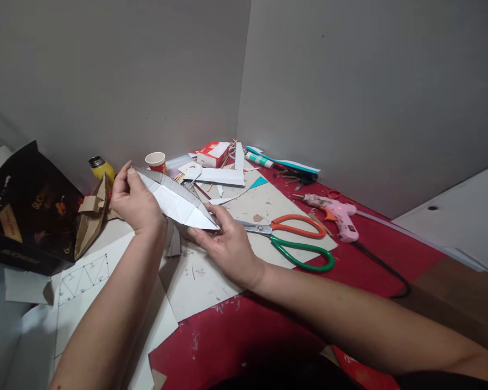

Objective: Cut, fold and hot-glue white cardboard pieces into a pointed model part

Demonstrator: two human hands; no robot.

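A creased, boat-shaped piece of folded white card (179,205) is held up above the table, its long body slanting down to the right. My left hand (136,203) pinches its upper left end between thumb and fingers. Around the pointed lower right end, my right hand (230,244) is closed, thumb on the near side. Just right of that hand lies a pair of scissors (299,241) with one orange and one green handle loop; part of its blades is hidden behind the hand. Beneath both hands are white card sheets (203,292).
A pink glue gun (335,214) with a black cord rests on the red tablecloth (228,352). Behind are a paper cup (155,161), a yellow bottle (101,168), a red box (212,154) and card scraps. A black box (32,211) and a sheet with drawn triangles (85,279) are left.
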